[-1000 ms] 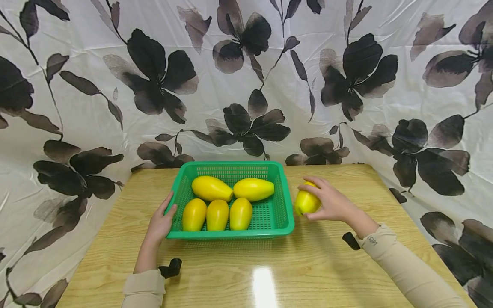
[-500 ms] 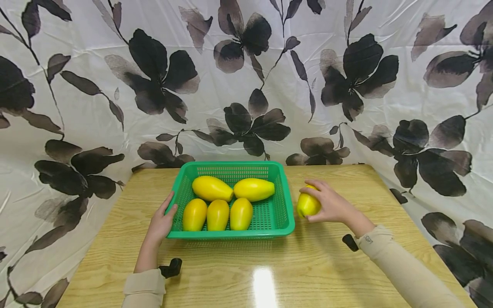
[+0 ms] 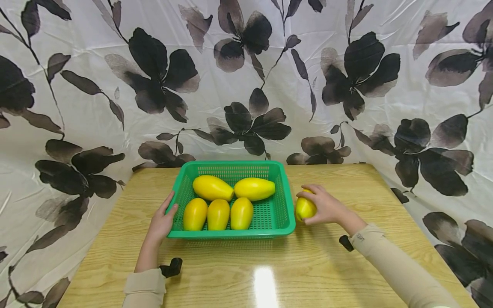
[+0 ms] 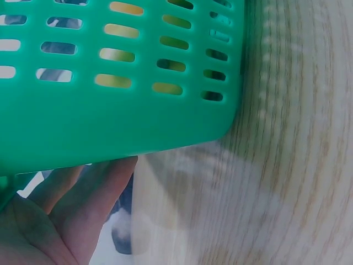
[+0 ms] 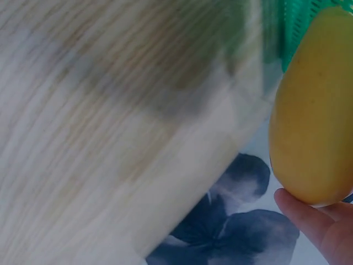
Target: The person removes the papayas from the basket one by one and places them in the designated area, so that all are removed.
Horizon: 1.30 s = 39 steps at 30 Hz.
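Note:
My right hand [image 3: 327,206] grips a yellow papaya [image 3: 305,208] just off the right side of the green plastic basket [image 3: 290,214]. In the right wrist view the papaya [image 5: 314,116] fills the right side, with fingertips [image 5: 295,207] at its lower end. My left hand [image 3: 160,222] holds the basket's left rim, thumb on the inside and fingers outside. The left wrist view shows the fingers [image 4: 94,204] below the rim. Several papayas lie in the basket: a back pair [image 3: 254,189] on their sides and a front row [image 3: 218,214]. The basket's front right corner holds none.
The basket stands on a wood-grain table [image 3: 215,273] near its back edge. A floral cloth [image 3: 246,77] hangs behind and along both sides. A black strap end [image 3: 171,267] sticks out at the left wrist, another [image 3: 345,243] at the right.
My right hand has moved slightly nearer the viewer and to the left with the papaya, which is closer to the basket's right side. The left hand and the basket keep their places.

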Each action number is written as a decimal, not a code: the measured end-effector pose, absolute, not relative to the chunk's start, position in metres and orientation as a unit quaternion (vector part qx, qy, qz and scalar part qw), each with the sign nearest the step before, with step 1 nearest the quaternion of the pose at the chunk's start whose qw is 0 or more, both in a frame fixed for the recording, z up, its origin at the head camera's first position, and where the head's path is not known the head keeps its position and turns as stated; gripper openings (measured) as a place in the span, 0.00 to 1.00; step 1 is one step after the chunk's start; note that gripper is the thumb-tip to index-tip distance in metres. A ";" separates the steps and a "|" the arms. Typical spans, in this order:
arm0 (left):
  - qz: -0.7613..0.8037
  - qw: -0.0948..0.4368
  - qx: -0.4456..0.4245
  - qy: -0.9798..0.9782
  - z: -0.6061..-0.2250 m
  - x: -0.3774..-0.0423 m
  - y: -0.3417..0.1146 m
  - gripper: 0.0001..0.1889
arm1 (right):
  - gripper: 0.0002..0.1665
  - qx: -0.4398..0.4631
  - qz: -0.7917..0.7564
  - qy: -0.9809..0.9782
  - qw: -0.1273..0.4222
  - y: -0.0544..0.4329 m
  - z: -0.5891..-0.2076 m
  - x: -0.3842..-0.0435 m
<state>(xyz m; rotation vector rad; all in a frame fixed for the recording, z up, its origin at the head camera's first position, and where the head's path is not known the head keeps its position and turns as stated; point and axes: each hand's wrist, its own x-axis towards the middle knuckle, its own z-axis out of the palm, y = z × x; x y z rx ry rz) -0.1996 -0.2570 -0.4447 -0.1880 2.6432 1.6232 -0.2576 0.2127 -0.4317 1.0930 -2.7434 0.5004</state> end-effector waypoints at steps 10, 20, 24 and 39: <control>0.516 0.018 -0.064 0.854 -0.444 -0.199 -0.258 0.29 | 0.42 0.368 0.168 -0.912 0.063 0.212 -0.448 -0.257; 0.511 0.033 -0.068 0.856 -0.444 -0.201 -0.258 0.28 | 0.41 0.362 0.168 -0.916 0.052 0.213 -0.460 -0.257; 0.510 0.033 -0.069 0.857 -0.443 -0.201 -0.257 0.28 | 0.41 0.359 0.168 -0.917 0.045 0.213 -0.463 -0.256; 0.512 0.031 -0.072 0.855 -0.444 -0.202 -0.258 0.28 | 0.41 0.356 0.158 -0.920 0.037 0.211 -0.467 -0.257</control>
